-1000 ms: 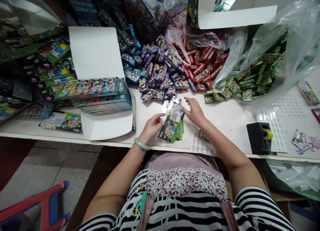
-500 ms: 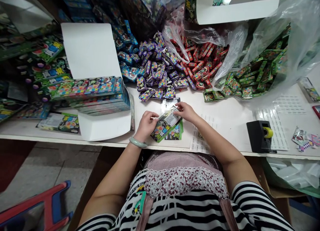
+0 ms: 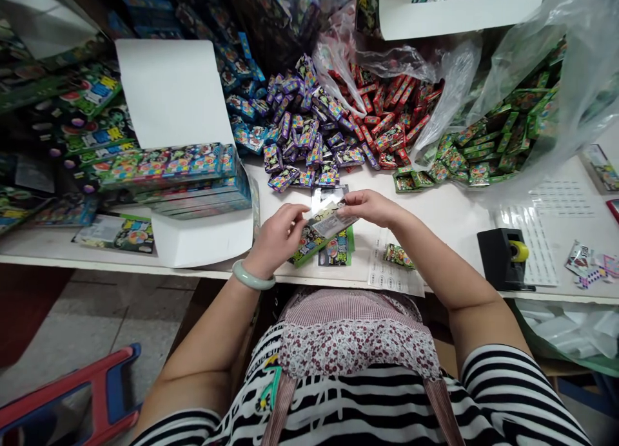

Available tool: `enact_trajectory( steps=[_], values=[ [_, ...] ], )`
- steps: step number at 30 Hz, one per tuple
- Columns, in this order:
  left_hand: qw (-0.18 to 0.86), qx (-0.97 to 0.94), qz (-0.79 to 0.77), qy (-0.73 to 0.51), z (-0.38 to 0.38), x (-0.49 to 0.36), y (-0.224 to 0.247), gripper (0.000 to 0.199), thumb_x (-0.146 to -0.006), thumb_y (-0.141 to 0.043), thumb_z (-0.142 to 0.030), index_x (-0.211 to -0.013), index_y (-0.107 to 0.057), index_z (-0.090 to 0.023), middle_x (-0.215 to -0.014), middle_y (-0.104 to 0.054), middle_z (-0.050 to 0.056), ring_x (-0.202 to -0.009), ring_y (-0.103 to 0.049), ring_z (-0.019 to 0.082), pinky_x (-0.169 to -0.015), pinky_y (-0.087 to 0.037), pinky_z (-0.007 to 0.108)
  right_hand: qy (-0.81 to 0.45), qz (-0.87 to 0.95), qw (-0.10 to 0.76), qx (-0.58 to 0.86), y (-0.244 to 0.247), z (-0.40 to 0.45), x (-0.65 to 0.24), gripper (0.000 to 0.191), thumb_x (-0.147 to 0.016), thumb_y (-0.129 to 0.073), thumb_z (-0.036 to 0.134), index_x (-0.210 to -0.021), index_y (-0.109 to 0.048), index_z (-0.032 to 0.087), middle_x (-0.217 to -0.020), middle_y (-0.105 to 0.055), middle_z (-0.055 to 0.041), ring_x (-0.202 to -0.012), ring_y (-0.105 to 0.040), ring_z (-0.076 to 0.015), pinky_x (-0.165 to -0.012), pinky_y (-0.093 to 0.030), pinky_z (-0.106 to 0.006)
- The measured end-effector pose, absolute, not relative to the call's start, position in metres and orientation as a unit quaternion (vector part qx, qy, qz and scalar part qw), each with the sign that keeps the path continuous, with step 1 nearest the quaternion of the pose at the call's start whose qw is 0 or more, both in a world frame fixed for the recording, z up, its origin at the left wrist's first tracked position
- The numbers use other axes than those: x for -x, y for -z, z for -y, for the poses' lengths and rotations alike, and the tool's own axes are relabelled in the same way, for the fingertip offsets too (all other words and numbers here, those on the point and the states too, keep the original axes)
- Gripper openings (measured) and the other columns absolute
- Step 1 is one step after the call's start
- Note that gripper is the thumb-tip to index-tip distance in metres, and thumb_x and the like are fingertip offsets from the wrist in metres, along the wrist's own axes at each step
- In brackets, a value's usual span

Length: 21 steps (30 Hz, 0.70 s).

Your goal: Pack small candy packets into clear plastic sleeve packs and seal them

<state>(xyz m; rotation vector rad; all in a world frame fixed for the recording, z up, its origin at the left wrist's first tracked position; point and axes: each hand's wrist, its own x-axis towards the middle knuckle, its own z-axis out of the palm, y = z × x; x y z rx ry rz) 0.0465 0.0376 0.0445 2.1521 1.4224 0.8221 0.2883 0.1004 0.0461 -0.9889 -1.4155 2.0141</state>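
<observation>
White tabletop (image 3: 449,220) runs across the middle of the frame, heaped along its far edge with small wrapped packets: a purple pile (image 3: 309,136) at upper centre, a red pile (image 3: 391,120) just right of it spilling from a clear plastic bag, and a green pile (image 3: 488,143) inside another clear bag at upper right. At centre, the left hand (image 3: 275,236) and right hand (image 3: 370,207) meet over a flat printed pouch (image 3: 319,230), held tilted just above the table; the left fingers pinch its near left edge and the right thumb and fingertips are closed on its upper right corner. More flat pouches (image 3: 338,252) lie on the table directly beneath it. A lone green packet (image 3: 399,256) rests on a sheet of stickers (image 3: 387,275) just right of them. At left an open white carton (image 3: 193,194) holds rows of colourful boxes. A black tape dispenser (image 3: 503,259) sits at the right, well apart from the hands.
</observation>
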Motion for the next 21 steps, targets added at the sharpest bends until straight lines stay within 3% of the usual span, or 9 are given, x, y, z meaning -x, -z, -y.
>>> enact_trajectory(
  steps=[3,7,11,15,18,21],
  values=[
    [0.144,-0.826,-0.480,-0.258,-0.035,-0.053,-0.054,0.033,-0.096,-0.049,-0.027,-0.127,-0.056,-0.019,-0.111,-0.067,0.011,-0.101,-0.064,0.023,-0.087,-0.052,0.037,-0.723,0.527,0.280,0.347,-0.048,-0.095,-0.283,0.030,-0.063,-0.084,0.035,-0.085,-0.074,0.017,-0.081,-0.074,0.0013,-0.074,-0.065,-0.0130,-0.078,-0.054,-0.031],
    [0.100,-0.840,-0.478,-0.236,-0.037,-0.056,-0.059,0.037,-0.097,-0.048,-0.028,-0.131,-0.057,-0.017,-0.114,-0.070,0.013,-0.103,-0.067,0.025,-0.086,-0.055,0.037,-0.702,0.560,0.296,0.327,-0.052,-0.096,-0.282,0.037,-0.067,-0.082,0.045,-0.090,-0.073,0.017,-0.086,-0.073,-0.0011,-0.082,-0.066,-0.0160,-0.085,-0.053,-0.036],
    [0.143,-0.800,-0.487,-0.320,-0.042,-0.053,-0.051,0.032,-0.096,-0.048,-0.027,-0.122,-0.065,-0.019,-0.109,-0.074,0.008,-0.099,-0.070,0.021,-0.086,-0.056,0.034,-0.580,0.633,0.350,0.376,-0.063,-0.090,-0.281,0.036,-0.079,-0.070,0.052,-0.095,-0.071,0.019,-0.102,-0.070,-0.0053,-0.103,-0.064,-0.0225,-0.095,-0.051,-0.042],
    [0.242,-0.658,-0.523,-0.485,-0.047,-0.052,-0.036,0.034,-0.091,-0.061,-0.035,-0.120,-0.067,-0.020,-0.115,-0.073,0.007,-0.101,-0.070,0.020,-0.094,-0.057,0.036,-0.433,0.608,0.467,0.475,-0.066,-0.069,-0.277,0.051,-0.080,-0.070,0.051,-0.123,-0.060,0.024,-0.134,-0.058,-0.0082,-0.134,-0.048,-0.0261,-0.104,-0.046,-0.042],
    [0.320,-0.575,-0.522,-0.543,-0.052,-0.059,-0.027,0.041,-0.082,-0.072,-0.042,-0.116,-0.068,-0.019,-0.111,-0.074,0.007,-0.100,-0.071,0.020,-0.094,-0.057,0.038,-0.552,0.568,0.428,0.435,-0.050,-0.056,-0.268,0.063,-0.069,-0.078,0.056,-0.118,-0.056,0.024,-0.126,-0.062,-0.0092,-0.124,-0.056,-0.0257,-0.098,-0.050,-0.041],
    [0.415,-0.511,-0.506,-0.557,-0.055,-0.068,-0.022,0.038,-0.078,-0.074,-0.047,-0.106,-0.071,-0.020,-0.105,-0.075,0.006,-0.097,-0.071,0.021,-0.092,-0.058,0.039,-0.649,0.512,0.390,0.405,-0.029,-0.053,-0.261,0.053,-0.063,-0.080,0.059,-0.093,-0.057,0.023,-0.094,-0.068,-0.0025,-0.093,-0.065,-0.0195,-0.085,-0.053,-0.035]
  ],
)
